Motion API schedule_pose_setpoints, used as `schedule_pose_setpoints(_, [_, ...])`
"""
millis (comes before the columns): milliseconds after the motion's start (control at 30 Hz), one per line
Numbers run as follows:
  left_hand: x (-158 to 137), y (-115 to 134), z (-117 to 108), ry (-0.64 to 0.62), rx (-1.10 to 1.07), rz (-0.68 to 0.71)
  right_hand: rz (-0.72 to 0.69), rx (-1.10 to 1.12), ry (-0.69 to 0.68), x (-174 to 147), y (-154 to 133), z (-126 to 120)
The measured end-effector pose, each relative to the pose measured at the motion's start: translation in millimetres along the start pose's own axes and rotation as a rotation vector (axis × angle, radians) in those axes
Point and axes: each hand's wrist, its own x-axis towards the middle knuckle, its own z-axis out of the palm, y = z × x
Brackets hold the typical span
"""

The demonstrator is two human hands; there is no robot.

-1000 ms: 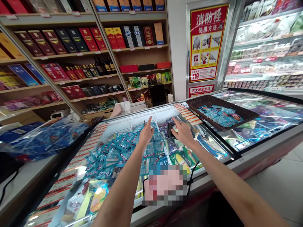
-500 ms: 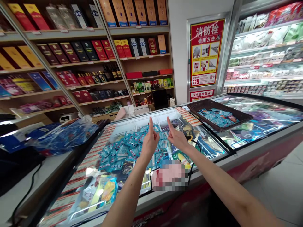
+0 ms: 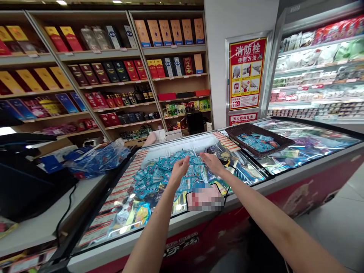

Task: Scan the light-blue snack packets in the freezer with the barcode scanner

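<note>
Both hands are raised over a glass-topped chest freezer [image 3: 136,237], above a loose heap of small teal packets [image 3: 159,172]. My left hand [image 3: 179,169] is curled into a fist with the thumb side up, and nothing shows in it. To its right, a short gap away, my right hand [image 3: 212,163] is closed too, fingers folded in and no thing visible in them. The hands do not touch each other. Nearer to me, a phone [image 3: 204,198] with a blurred-out screen rests at the freezer's front edge, a dark cable beside it.
A brown basket [image 3: 263,151] holding more teal packets sits on the freezer's right part. At left, a counter [image 3: 42,223] bears a plastic bag of blue packets [image 3: 99,157] and a dark machine [image 3: 28,170]. Behind stand shelves of boxes [image 3: 167,49]; a lit display fridge [image 3: 321,76] is at right.
Both index fingers, pointing up before, are now folded in, so both hands are closed. The view has tilted up and shifted left. Packets, basket and phone lie as before.
</note>
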Motion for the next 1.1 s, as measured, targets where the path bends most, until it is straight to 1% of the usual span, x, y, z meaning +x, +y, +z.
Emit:
schedule_pose_setpoints(33, [-3, 7, -2, -0.021, -0.031, 0.010, -0.005, 0.071, -0.057, -1, -7, -3])
schedule_pose_setpoints(100, [-9, 20, -6, -0.118, -0.104, 0.023, -0.004, 0.230, -0.165, -3, -20, -7])
schedule_pose_setpoints(167, [-16, 33, -6, -0.207, -0.171, 0.037, 0.039, 0.387, -0.288, -7, -33, -11])
schedule_pose_setpoints(267, [-29, 51, -5, -0.314, -0.282, 0.041, 0.119, 0.600, -0.530, -17, -51, -19])
schedule_pose_setpoints(333, [-41, 61, -6, -0.382, -0.352, 0.021, 0.119, 0.747, -0.690, -26, -62, -29])
schedule_pose_setpoints(367, [-47, 65, -7, -0.403, -0.378, 0.008, 0.114, 0.811, -0.746, -31, -66, -34])
schedule_pose_setpoints(433, [-57, 68, -11, -0.431, -0.416, -0.018, 0.107, 0.918, -0.810, -39, -72, -45])
schedule_pose_setpoints(500, [-62, 65, -16, -0.441, -0.458, -0.043, 0.119, 0.997, -0.849, -40, -72, -51])
schedule_pose_setpoints(567, [-60, 54, -19, -0.438, -0.507, -0.068, 0.160, 1.044, -0.861, -34, -63, -49])
schedule_pose_setpoints(600, [-56, 46, -20, -0.441, -0.527, -0.082, 0.189, 1.064, -0.839, -28, -55, -45])
schedule_pose_setpoints(733, [-33, 13, -15, -0.399, -0.559, -0.185, 0.381, 1.054, -0.722, -3, -20, -14])
schedule_pose_setpoints(800, [-23, 3, -10, -0.388, -0.570, -0.210, 0.435, 1.055, -0.701, 4, -9, 1])
schedule_pose_setpoints(867, [-15, -2, -5, -0.412, -0.589, -0.207, 0.427, 1.056, -0.715, 7, -3, 11])
schedule_pose_setpoints(967, [-7, -5, -2, -0.429, -0.562, -0.163, 0.393, 1.026, -0.706, 9, -1, 15])
schedule_pose_setpoints(1033, [-6, -11, -6, -0.370, -0.444, -0.123, 0.361, 0.970, -0.662, 8, 3, 12])
schedule_pose_setpoints(1067, [-7, -17, -9, -0.314, -0.339, -0.095, 0.343, 0.925, -0.623, 8, 6, 11])
schedule_pose_setpoints(1100, [-9, -24, -14, -0.224, -0.194, -0.061, 0.322, 0.861, -0.574, 8, 10, 9])
